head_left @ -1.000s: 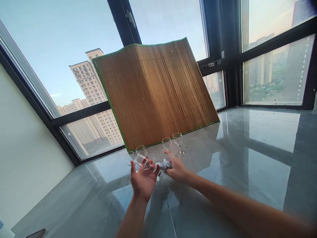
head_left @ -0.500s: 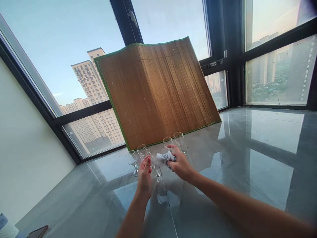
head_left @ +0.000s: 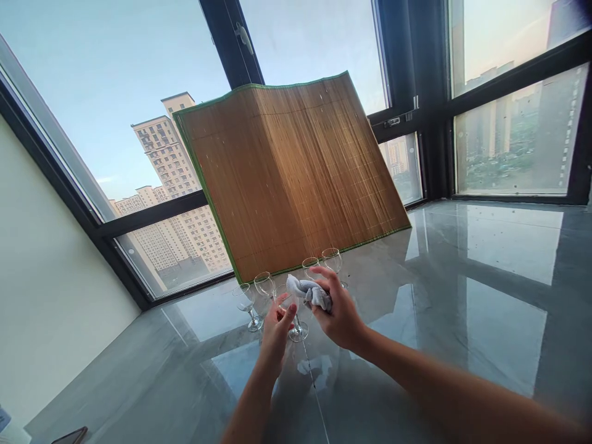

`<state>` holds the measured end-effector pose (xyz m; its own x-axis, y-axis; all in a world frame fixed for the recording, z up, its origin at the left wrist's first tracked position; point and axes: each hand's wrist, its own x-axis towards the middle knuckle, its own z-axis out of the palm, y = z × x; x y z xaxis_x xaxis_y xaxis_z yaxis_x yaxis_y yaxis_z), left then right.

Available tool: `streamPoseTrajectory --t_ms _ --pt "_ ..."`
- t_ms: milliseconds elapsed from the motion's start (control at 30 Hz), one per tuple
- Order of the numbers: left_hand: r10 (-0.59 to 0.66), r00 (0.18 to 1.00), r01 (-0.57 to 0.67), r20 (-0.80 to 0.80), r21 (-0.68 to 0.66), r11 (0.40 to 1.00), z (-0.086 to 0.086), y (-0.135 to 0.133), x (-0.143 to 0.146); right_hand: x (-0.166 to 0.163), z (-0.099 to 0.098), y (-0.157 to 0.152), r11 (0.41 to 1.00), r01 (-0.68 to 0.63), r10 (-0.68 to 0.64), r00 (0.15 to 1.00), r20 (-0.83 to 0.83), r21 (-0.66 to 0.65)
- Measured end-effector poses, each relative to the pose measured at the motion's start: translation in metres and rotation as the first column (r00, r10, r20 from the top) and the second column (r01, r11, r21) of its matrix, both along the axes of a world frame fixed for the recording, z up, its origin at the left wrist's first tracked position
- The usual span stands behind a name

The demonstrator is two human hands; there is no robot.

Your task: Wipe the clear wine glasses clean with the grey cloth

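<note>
My left hand point(head_left: 276, 335) grips a clear stemmed glass point(head_left: 296, 330) that stands upright on the glossy grey surface point(head_left: 462, 320). My right hand point(head_left: 337, 311) is closed on a crumpled grey cloth point(head_left: 306, 290), which it presses to the rim of that glass. Several more small stemmed glasses stand behind: one at the far left point(head_left: 245, 302), another beside it point(head_left: 265, 285), and two point(head_left: 332, 260) at the back, partly hidden by my right hand.
A brown bamboo mat point(head_left: 287, 179) with green edging leans against the dark window frame point(head_left: 152, 213) behind the glasses. A cream wall point(head_left: 41, 296) closes the left side. A dark phone point(head_left: 69, 435) lies at the lower left corner.
The glass was held tilted on its side in my left hand; it now stands upright on the surface. My right hand lifted the cloth from beside the glass to its rim.
</note>
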<state>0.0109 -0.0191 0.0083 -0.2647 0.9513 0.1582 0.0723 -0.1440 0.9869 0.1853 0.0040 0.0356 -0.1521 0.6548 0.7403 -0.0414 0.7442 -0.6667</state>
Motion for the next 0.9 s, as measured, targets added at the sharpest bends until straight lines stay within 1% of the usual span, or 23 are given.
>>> streamPoseTrajectory --t_ms 133,233,300,333,400,467,500,567,633,733,800,833,900 --pt "-0.031 0.994 0.033 0.100 -0.023 0.999 0.004 -0.001 -0.001 0.001 0.000 -0.002 0.998 -0.039 0.041 0.998 -0.052 0.042" --pt "-0.040 0.986 0.048 0.163 -0.046 0.998 0.007 -0.003 -0.001 0.001 -0.001 -0.003 0.997 -0.041 0.044 0.997 -0.062 0.060" --pt "-0.002 0.985 0.014 0.172 -0.066 0.998 0.009 -0.003 -0.003 0.001 -0.001 -0.004 0.996 -0.054 0.058 0.997 -0.050 0.068" --pt "0.055 0.985 -0.044 0.164 -0.070 0.997 0.010 -0.002 -0.006 0.001 -0.002 -0.004 0.994 -0.074 0.077 0.996 -0.041 0.074" --pt "0.241 0.960 -0.234 0.145 -0.063 0.970 0.012 0.000 -0.013 0.001 -0.002 -0.004 0.987 -0.129 0.131 0.991 -0.011 0.091" --pt "0.446 0.877 -0.446 0.180 -0.044 0.894 0.013 0.002 -0.024 0.001 -0.002 -0.005 0.981 -0.165 0.162 0.986 0.031 0.101" --pt "0.518 0.824 -0.523 0.228 -0.043 0.851 0.014 0.004 -0.030 0.000 -0.002 -0.006 0.979 -0.176 0.171 0.983 0.065 0.098" --pt "0.601 0.731 -0.615 0.325 -0.069 0.785 0.015 0.006 -0.041 -0.001 -0.004 -0.007 0.974 -0.213 0.195 0.963 0.188 0.077" --pt "0.648 0.666 -0.664 0.370 -0.100 0.741 0.015 0.009 -0.050 -0.005 -0.009 -0.007 0.969 -0.246 0.215 0.896 0.388 0.030" --pt "0.679 0.624 -0.696 0.386 -0.121 0.708 0.014 0.011 -0.057 -0.011 -0.019 -0.004 0.978 -0.205 0.169 0.717 0.676 -0.026" --pt "0.668 0.627 -0.688 0.400 -0.118 0.716 0.013 0.012 -0.058 -0.013 -0.026 -0.001 0.985 -0.170 0.135 0.617 0.775 -0.036" --pt "0.657 0.636 -0.679 0.405 -0.112 0.726 0.012 0.012 -0.059 -0.014 -0.028 0.001 0.986 -0.162 0.131 0.584 0.801 -0.044" --pt "0.622 0.668 -0.649 0.407 -0.090 0.756 0.010 0.013 -0.058 -0.014 -0.029 0.004 0.984 -0.162 0.147 0.545 0.826 -0.068"
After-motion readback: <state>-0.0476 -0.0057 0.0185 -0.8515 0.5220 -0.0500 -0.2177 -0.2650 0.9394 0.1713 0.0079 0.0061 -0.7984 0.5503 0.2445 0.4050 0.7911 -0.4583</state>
